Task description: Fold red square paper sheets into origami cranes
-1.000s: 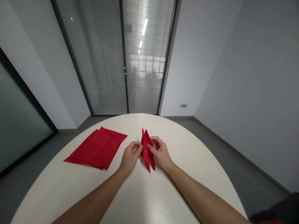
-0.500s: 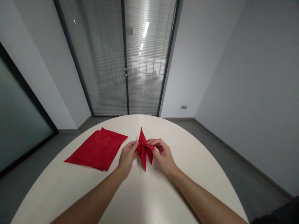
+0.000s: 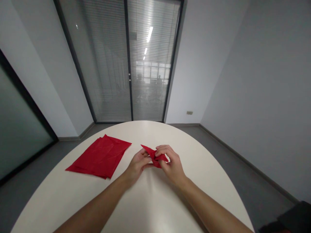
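Observation:
Between my two hands is a folded piece of red paper [image 3: 153, 154] with pointed flaps, held just above the table. My left hand [image 3: 139, 163] grips its left side, the fingers partly behind it. With thumb and fingers, my right hand [image 3: 172, 162] pinches the paper's right part. One point sticks out toward the upper left and another toward the right. The fingers cover some of the folds. To the left of my hands lies a loose stack of flat red paper sheets [image 3: 99, 157], slightly creased.
All of this is on a round white table [image 3: 194, 194]. Beyond its far edge stand glass panels with blinds [image 3: 150, 97] in dark frames. A wall socket [image 3: 189, 113] sits low on the right wall. Something black [image 3: 289, 220] shows at the lower right.
The folded red paper has turned from upright, with points up and down, to a flatter tilt. Both hands still hold it, and my left hand has shifted lower on it.

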